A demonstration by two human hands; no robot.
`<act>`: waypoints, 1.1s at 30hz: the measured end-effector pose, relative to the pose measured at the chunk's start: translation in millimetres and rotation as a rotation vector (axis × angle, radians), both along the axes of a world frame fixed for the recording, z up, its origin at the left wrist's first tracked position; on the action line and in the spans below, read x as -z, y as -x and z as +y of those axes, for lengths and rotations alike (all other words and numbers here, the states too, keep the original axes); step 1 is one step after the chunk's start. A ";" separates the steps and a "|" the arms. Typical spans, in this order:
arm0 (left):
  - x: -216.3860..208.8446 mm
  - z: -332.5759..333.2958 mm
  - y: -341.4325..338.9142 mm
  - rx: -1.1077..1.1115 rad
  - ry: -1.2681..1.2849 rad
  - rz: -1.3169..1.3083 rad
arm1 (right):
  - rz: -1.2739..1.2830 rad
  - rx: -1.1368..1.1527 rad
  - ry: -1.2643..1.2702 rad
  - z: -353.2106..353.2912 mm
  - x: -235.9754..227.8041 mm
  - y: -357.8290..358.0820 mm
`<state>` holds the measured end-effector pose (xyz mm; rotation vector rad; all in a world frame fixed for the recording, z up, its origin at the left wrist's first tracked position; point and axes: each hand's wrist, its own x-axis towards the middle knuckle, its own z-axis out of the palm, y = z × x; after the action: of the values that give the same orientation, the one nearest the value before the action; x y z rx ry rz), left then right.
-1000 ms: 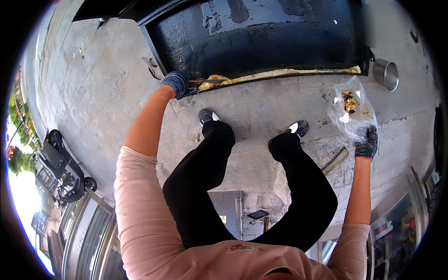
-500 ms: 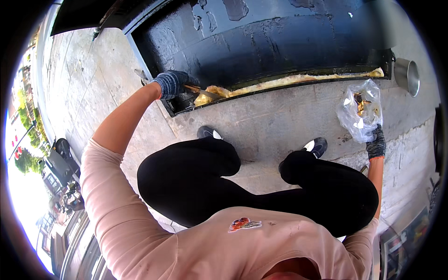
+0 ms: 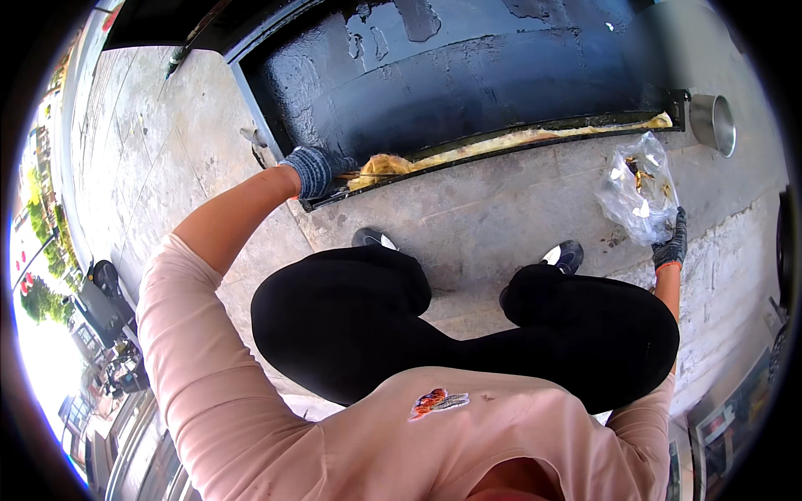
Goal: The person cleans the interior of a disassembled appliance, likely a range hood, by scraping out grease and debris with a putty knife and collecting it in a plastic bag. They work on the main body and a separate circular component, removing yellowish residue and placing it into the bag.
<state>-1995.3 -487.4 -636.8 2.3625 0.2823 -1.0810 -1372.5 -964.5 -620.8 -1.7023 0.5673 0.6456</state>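
My left hand (image 3: 316, 169), in a grey-blue knitted glove, is closed round a scraper with a wooden handle at the near left corner of a large black metal panel (image 3: 451, 92). The scraper's blade is mostly hidden now beside a clump of pale yellow, greasy-looking material (image 3: 388, 165). That material runs as a strip along the panel's raised near edge. Off to the right, my right hand (image 3: 671, 238), in a dark glove with an orange cuff, grips a clear plastic bag (image 3: 635, 204) by its side. Brown and yellowish bits show inside the bag.
A round silver metal pot (image 3: 713, 125) stands past the panel's right end. My shoes (image 3: 565, 257) rest on grey concrete floor (image 3: 468, 225) between the panel and my bent knees. A dark bar (image 3: 194, 40) crosses the far left. Wet-looking patches mark the panel.
My left hand has shifted slightly right and nearer, turning so that less of the scraper shows. In view, the bag, pot and my right hand sit a little farther left.
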 end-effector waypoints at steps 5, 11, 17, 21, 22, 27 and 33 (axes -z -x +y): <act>26.3 -24.2 27.2 -0.275 0.036 -0.272 | -0.585 -0.032 0.350 -6.4 1.3 -18.4; 13.0 -15.4 -32.7 -0.173 -0.021 -0.048 | -1.029 -0.061 0.667 -71.7 -35.2 -76.7; -13.1 -36.9 -73.2 -0.348 0.061 -0.035 | -0.851 0.252 0.053 26.4 -49.7 -34.5; -1.4 -35.7 -96.7 -0.356 0.040 -0.153 | -0.830 0.250 -0.085 36.8 -61.9 -36.9; 3.1 -36.9 -100.7 -0.396 0.043 -0.133 | -0.821 0.271 -0.106 41.3 -59.7 -36.4; 14.3 -55.8 -178.4 -0.579 0.022 -0.226 | -0.780 0.304 -0.169 75.3 -61.1 -16.6; 3.4 24.8 -286.9 -0.629 0.024 -0.634 | -0.786 0.239 -0.360 58.7 -81.6 -39.7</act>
<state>-1708.3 -462.6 -640.2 2.2142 0.6953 -0.0361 -1332.8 -905.8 -539.2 -1.3699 0.0748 -0.1134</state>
